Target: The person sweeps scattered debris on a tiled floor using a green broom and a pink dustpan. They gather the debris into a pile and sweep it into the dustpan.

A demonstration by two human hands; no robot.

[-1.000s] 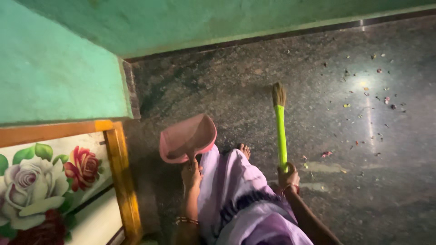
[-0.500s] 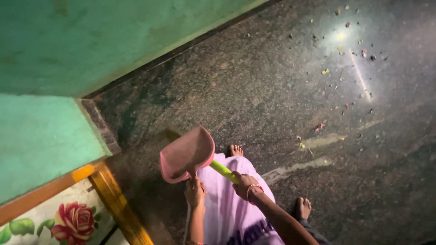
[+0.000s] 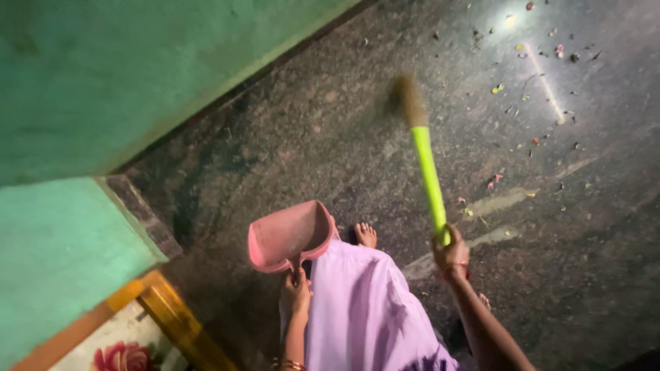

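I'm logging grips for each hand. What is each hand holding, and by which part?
The left hand grips a pink dustpan by its short handle. The right hand grips a broom at the lower end of its green handle.

Open dark floor (image 3: 330, 151) ahead and right, litter-strewn; green wall (image 3: 103, 75) and wooden frame (image 3: 172, 316) block left.

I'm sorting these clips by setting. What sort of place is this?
Probably a room in a home: a dark polished speckled stone floor strewn with small litter, green painted walls, and a wooden-framed panel painted with roses.
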